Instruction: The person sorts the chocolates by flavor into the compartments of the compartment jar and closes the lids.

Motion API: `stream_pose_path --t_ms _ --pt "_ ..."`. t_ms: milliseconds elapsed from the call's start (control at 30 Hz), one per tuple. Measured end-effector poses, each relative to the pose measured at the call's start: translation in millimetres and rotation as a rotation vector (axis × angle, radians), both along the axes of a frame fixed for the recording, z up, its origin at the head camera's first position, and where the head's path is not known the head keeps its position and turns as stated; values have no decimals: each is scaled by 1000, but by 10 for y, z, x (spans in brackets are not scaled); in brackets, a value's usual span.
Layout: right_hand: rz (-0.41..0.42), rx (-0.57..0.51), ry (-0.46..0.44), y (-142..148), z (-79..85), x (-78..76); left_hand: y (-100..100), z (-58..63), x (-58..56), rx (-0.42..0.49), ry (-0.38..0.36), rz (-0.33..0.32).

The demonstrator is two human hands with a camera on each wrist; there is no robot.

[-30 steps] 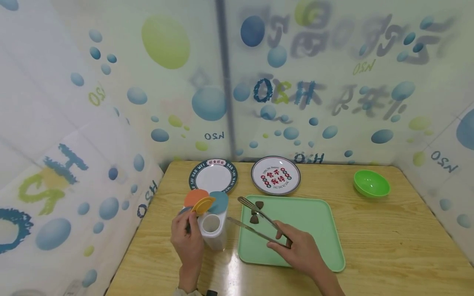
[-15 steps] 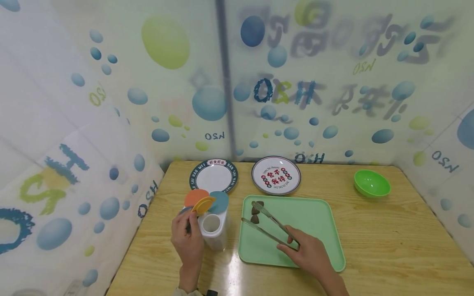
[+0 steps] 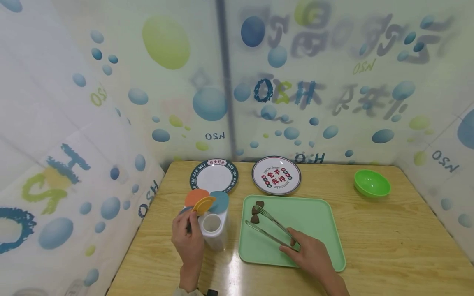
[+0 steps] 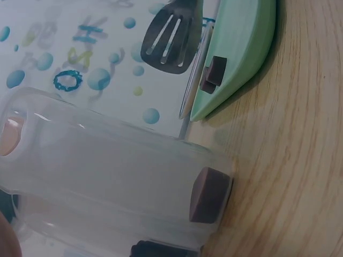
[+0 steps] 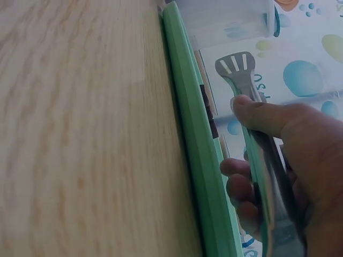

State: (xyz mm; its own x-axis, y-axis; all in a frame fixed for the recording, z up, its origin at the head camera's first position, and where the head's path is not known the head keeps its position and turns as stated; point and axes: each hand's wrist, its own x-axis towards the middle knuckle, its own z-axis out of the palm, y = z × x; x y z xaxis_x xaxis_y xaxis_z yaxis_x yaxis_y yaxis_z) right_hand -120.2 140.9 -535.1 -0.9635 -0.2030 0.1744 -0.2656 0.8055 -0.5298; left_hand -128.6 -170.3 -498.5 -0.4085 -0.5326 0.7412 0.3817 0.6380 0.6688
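In the head view my left hand (image 3: 188,240) pinches the edge of a raised yellow lid (image 3: 203,205) on a clear-walled container (image 3: 215,240) with several compartments. The front opening beneath it is uncovered. Through the wall, the left wrist view shows one brown block (image 4: 210,195) at the bottom. My right hand (image 3: 312,255) grips metal tongs (image 3: 273,222) with a slotted end, their arms spread apart, over the left part of a green tray (image 3: 307,218). Small brown blocks (image 3: 254,219) lie near the tray's left edge, close to the tong tips. Nothing is seen between the tips.
Behind the container lies a dark-rimmed plate (image 3: 214,179). A white plate (image 3: 276,175) with red print lies behind the tray. At the far right stands a bright green bowl (image 3: 372,183). Patterned walls (image 3: 177,94) border the wooden table (image 3: 389,238).
My right hand has moved the tongs rightward and slightly down, from beside the container to over the tray's brown blocks. The left hand and yellow lid have stayed in place.
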Motion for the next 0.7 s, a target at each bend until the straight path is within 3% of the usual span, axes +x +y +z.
stream_pose_path --t_ms 367,700 --pt "3 58 -140 -14 -6 -46 -20 -20 -7 -8 14 -9" --pt "9 97 -128 -42 -72 -116 -22 -33 -5 -14 -7 5"
